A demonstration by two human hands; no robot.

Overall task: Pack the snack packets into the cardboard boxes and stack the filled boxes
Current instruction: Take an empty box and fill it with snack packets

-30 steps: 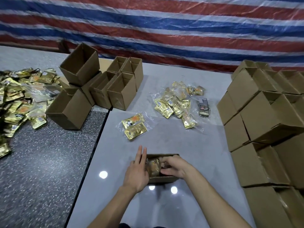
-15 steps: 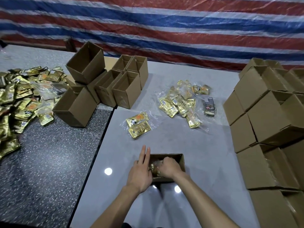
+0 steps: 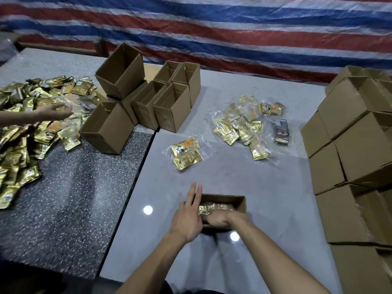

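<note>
Hands work at a small cardboard box (image 3: 222, 198) low in the centre of the frame, on the pale grey bench (image 3: 233, 177). The left hand (image 3: 186, 219) lies flat against the box's left end, fingers straight and together, pointing up the frame and holding nothing. The right hand (image 3: 218, 219) reaches into the box from its near side, fingers curled down onto the gold packets (image 3: 214, 207) inside. Blur hides whether it pinches one or only presses on them. Just above the hands lies a clear bag (image 3: 186, 153) with two more packets in it, and further up and to the right is a loose scatter of bagged packets (image 3: 241, 126). Open empty boxes (image 3: 148, 102) cluster at upper centre, straddling the seam with the dark speckled bench (image 3: 74, 198). Stacked boxes (image 3: 350, 166) fill the right edge. A heap of packets (image 3: 25, 145) covers the left side, where another person's hand (image 3: 55, 112) reaches in.
</note>
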